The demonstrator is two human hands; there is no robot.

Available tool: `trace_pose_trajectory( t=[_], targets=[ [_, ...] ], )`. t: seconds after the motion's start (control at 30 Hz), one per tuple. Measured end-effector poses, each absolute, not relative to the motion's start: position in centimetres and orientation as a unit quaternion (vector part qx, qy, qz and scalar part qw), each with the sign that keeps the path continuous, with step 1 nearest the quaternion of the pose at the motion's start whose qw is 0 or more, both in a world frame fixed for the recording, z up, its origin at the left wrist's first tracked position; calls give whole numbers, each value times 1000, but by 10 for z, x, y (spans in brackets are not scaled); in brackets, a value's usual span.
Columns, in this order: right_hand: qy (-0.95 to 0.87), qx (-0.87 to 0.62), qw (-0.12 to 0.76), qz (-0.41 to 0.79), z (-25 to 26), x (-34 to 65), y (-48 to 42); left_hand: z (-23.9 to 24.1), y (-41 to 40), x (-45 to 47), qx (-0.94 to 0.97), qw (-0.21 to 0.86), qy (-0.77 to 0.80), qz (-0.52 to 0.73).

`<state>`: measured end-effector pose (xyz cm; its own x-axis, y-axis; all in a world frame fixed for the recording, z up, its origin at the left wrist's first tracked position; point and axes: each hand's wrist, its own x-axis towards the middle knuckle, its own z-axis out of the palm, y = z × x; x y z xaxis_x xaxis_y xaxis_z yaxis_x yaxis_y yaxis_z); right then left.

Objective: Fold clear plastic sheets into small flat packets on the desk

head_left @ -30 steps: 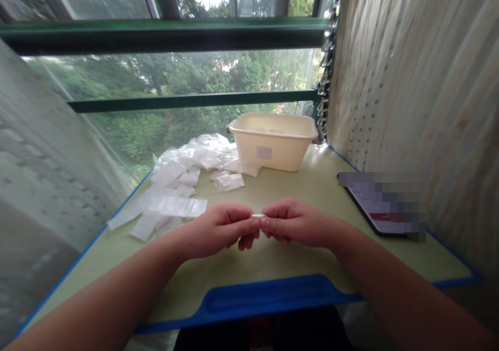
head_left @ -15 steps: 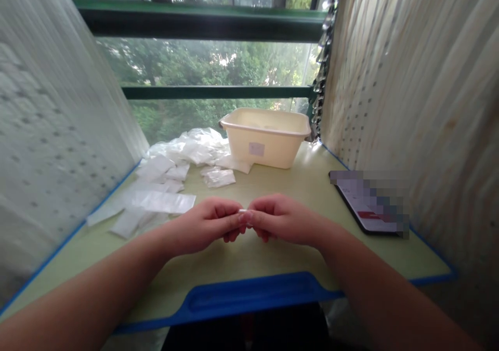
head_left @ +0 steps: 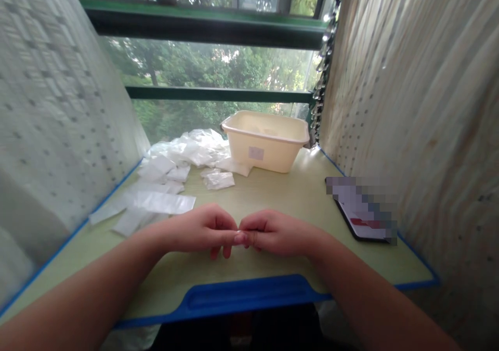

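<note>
My left hand (head_left: 200, 231) and my right hand (head_left: 273, 232) meet fingertip to fingertip over the middle of the pale green desk (head_left: 296, 195), just behind its blue front tray (head_left: 249, 296). Both hands are curled closed in a pinch. Whatever small thing sits between the fingertips is hidden by the fingers. Behind the hands lies a heap of clear plastic bags (head_left: 179, 158), some flat and some crumpled, and a cream plastic tub (head_left: 265, 140) with a small label stands at the back.
A flat dark-edged device (head_left: 360, 213), blurred out, lies at the right of the desk. Perforated partition walls (head_left: 50, 132) close in both sides. A window with green bars (head_left: 202, 26) is behind the tub.
The small white piece seen between my fingertips a second ago is no longer visible. My hands have closed together and dropped lower toward the desk. The view has shifted slightly.
</note>
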<state>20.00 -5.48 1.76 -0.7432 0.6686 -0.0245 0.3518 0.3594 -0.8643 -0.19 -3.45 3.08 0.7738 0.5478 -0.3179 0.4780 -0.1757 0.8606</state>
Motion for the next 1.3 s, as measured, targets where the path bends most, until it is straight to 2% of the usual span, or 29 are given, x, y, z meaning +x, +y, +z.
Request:
trace_pose_trajectory(
  t=[0.23, 0.4, 0.47, 0.57, 0.63, 0.73, 0.87, 1.03, 1.17, 1.3],
  targets=[
    [-786, -332, 118, 508, 12, 198, -53, 26, -27, -4, 745, 584, 320, -41],
    [-737, -368, 106, 557, 14, 196, -50, 30, -22, -6, 769, 556, 316, -20],
    [-762, -387, 124, 504, 14, 197, -49, 30, -21, -6, 830, 461, 315, 4],
    [-829, -426, 173, 317, 11, 200, -45, 23, -23, -4, 924, 166, 341, 46],
    [-853, -443, 183, 208, 7, 201, -43, 16, -25, -1, 944, 2, 329, 29],
    [-867, -446, 169, 145, 2, 201, -41, 6, -28, 4, 948, -101, 301, 0],
    [-871, -447, 163, 120, -4, 195, -40, 1, -33, 7, 935, -99, 341, 14],
    [-890, -421, 156, 82, -5, 194, -45, 6, -34, 0, 925, 8, 376, 56],
    [-897, -410, 152, 59, -3, 197, -47, 3, -42, -4, 922, -28, 358, 148],
    [-904, -396, 147, 72, -4, 200, -44, -7, -58, -5, 940, -4, 326, 98]
  ],
)
